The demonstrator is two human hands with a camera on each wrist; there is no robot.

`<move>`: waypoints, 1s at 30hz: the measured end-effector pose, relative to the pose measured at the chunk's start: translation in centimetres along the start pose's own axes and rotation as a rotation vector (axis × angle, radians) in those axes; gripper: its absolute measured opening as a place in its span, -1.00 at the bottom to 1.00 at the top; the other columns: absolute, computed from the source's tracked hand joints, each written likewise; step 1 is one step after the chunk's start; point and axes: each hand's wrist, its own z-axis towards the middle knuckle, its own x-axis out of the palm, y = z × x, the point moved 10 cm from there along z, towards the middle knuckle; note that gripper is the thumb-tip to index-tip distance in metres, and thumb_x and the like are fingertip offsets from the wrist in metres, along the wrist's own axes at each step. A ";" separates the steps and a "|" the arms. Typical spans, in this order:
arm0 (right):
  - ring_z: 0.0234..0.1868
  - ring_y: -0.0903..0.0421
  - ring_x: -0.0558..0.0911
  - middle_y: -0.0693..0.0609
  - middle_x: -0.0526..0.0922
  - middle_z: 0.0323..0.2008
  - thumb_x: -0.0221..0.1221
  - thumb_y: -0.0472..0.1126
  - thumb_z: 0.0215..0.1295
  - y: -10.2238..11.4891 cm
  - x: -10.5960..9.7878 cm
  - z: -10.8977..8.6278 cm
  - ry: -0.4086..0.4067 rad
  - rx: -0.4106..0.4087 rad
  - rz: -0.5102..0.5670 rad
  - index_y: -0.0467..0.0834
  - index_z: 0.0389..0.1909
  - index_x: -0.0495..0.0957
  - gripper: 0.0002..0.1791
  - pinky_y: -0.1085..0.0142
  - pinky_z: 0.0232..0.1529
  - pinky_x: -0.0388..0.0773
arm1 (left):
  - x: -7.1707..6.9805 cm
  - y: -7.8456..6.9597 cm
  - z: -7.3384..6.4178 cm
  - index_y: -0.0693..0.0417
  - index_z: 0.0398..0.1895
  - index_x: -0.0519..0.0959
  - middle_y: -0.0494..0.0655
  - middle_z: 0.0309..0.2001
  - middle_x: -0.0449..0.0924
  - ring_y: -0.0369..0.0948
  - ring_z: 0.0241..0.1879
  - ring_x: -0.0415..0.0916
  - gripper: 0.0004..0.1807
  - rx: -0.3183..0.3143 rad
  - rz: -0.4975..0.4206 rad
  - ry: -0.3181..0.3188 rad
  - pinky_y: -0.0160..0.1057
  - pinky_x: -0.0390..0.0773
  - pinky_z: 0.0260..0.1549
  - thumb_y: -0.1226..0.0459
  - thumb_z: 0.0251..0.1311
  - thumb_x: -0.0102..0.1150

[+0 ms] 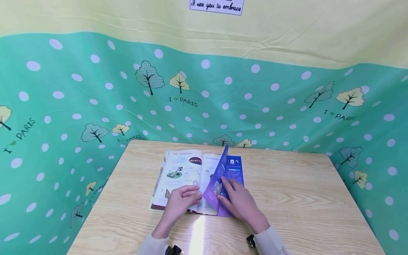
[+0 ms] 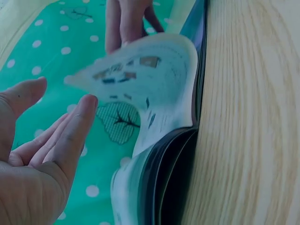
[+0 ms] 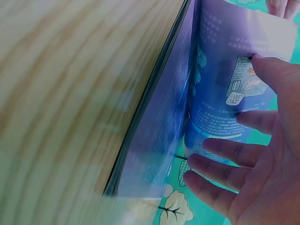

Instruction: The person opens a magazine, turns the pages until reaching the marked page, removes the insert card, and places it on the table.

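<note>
An open book (image 1: 183, 168) lies on the wooden table, white illustrated pages at left and a blue-purple page at right. One leaf (image 1: 222, 168) stands raised near the spine, its purple side facing right. My right hand (image 1: 240, 200) is at that side with fingers spread; in the right wrist view its thumb (image 3: 272, 70) lies against the purple printed face. Over the lower part of the left page is my left hand (image 1: 182, 201). The left wrist view shows its thumb apart from its fingers (image 2: 70, 136), nothing between them, beside the curved white side of the leaf (image 2: 159, 75).
The wooden table (image 1: 296, 198) extends on both sides of the book. A green dotted curtain (image 1: 204, 106) with trees and lettering hangs behind and around it. A bright light reflection shows on the table in front of the book.
</note>
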 end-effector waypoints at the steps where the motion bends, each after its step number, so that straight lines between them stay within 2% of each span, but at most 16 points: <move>1: 0.29 -0.29 0.43 -0.30 0.39 0.33 0.10 0.25 0.42 0.1 0.1 0.1 0.002 -0.002 -0.004 -0.06 0.54 0.19 -0.20 -0.20 0.24 0.49 | 0.2 0.1 0.1 0.55 0.14 0.47 0.32 -0.10 0.67 0.19 -0.11 0.67 -0.46 0.004 0.004 0.004 -0.16 0.75 -0.13 0.32 0.23 0.37; 8: 0.31 -0.30 0.40 -0.30 0.37 0.35 0.09 0.26 0.43 0.4 0.5 0.3 0.017 -0.008 -0.015 -0.04 0.54 0.18 -0.20 -0.21 0.26 0.48 | -0.1 0.9 0.3 0.50 0.11 0.52 0.26 -0.14 0.70 0.04 -0.22 0.72 -0.54 -0.027 0.016 -0.039 -0.19 0.76 -0.18 0.35 0.24 0.35; 18: 0.32 -0.30 0.39 -0.31 0.35 0.37 0.10 0.25 0.42 -0.1 0.2 0.1 0.016 0.002 -0.014 -0.09 0.54 0.17 -0.18 -0.20 0.27 0.47 | -1.0 0.8 0.1 0.46 0.02 0.59 0.23 -0.20 0.72 0.09 -0.23 0.72 -0.63 -0.036 0.031 -0.071 -0.18 0.76 -0.17 0.39 0.21 0.36; 21: 0.33 -0.31 0.38 -0.34 0.32 0.37 0.13 0.22 0.42 -0.6 0.0 -0.2 0.007 -0.002 -0.013 -0.13 0.53 0.18 -0.18 -0.21 0.29 0.44 | -2.2 0.6 -0.1 0.47 0.01 0.59 0.26 -0.20 0.71 0.11 -0.23 0.71 -0.65 -0.038 0.031 -0.106 -0.18 0.76 -0.18 0.40 0.22 0.35; 25: 0.35 -0.31 0.35 -0.35 0.30 0.38 0.17 0.20 0.40 -1.2 -0.1 -0.8 0.010 -0.008 -0.022 -0.17 0.52 0.19 -0.17 -0.21 0.33 0.39 | -4.5 0.5 -0.6 0.48 -0.01 0.60 0.26 -0.22 0.71 0.09 -0.25 0.72 -0.68 -0.053 0.036 -0.178 -0.19 0.77 -0.21 0.44 0.22 0.33; 30: 0.40 -0.29 0.28 -0.32 0.23 0.44 0.22 0.23 0.33 -1.8 0.6 -1.6 0.075 -0.018 -0.044 -0.17 0.50 0.22 -0.12 -0.21 0.36 0.35 | -7.5 0.7 -1.7 0.45 -0.04 0.61 0.25 -0.23 0.71 0.04 -0.27 0.73 -0.73 -0.075 0.031 -0.262 -0.21 0.77 -0.21 0.51 0.18 0.31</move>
